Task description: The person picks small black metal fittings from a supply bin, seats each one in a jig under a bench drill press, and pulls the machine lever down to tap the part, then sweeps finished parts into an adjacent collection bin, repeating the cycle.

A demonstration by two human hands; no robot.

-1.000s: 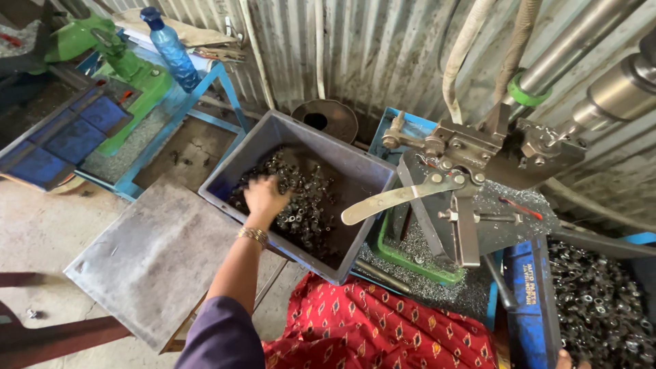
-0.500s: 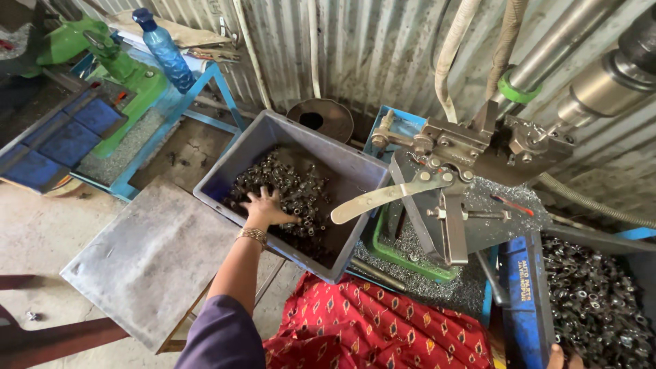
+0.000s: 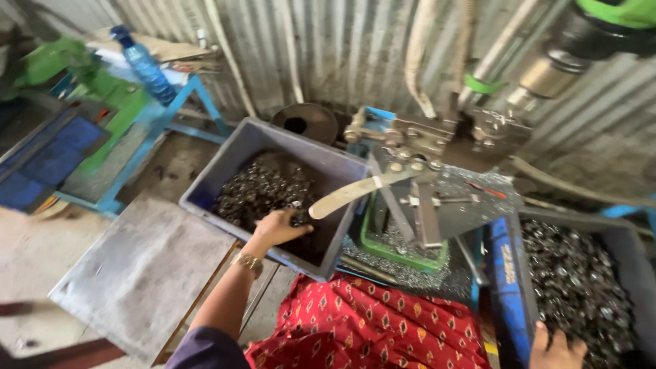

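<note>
My left hand point(image 3: 279, 227) reaches into a grey plastic bin point(image 3: 232, 154) filled with small dark metal parts point(image 3: 263, 188); its fingers are curled around a handful of them near the bin's front right. A gold bracelet sits on that wrist. My right hand point(image 3: 557, 350) shows only at the bottom edge, resting on the rim of a second bin point(image 3: 618, 246) of similar metal parts at the right; its fingers are mostly hidden. Between the bins stands a metal press point(image 3: 424, 147) with a pale lever handle point(image 3: 348, 195).
A green tray point(image 3: 403, 251) of parts sits under the press. A grey metal sheet point(image 3: 143, 270) lies at the left. A blue frame with a blue bottle point(image 3: 147, 68) stands at the back left. Corrugated metal wall behind. Red patterned cloth point(image 3: 369, 328) covers my lap.
My left hand has drawn back from the middle of the grey bin toward its front right and closed on parts. The view has shifted closer and rightward, bringing my right hand into sight.
</note>
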